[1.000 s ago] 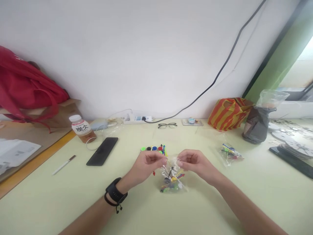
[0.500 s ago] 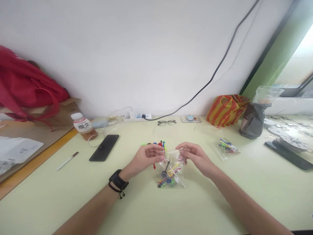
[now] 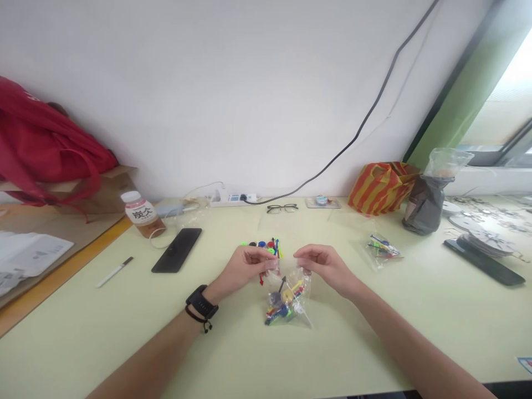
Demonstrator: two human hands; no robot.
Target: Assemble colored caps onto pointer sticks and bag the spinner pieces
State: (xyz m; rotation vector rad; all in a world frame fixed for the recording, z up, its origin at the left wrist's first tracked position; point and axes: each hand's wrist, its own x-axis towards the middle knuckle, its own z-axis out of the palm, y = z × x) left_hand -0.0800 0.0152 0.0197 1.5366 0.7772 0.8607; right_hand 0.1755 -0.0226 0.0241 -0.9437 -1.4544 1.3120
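Between my hands hangs a clear plastic bag holding several small coloured plastic pieces, some shaped like arrows, others round. My left hand pinches its upper left edge between thumb and fingers. At the upper right edge, my right hand grips the plastic the same way. Just behind the bag lies a pile of loose coloured pieces, partly hidden by my left hand. Farther right, a second clear bag with similar pieces rests on the table.
Left on the pale table are a black phone, a pen-like stick and a drink bottle. Glasses and a power strip lie by the wall. A striped bag and metal discs are at right.
Both hands still hold the bag. My right hand has shifted slightly left, closer to my left one, and the bag's top edge is drawn up flatter between them.
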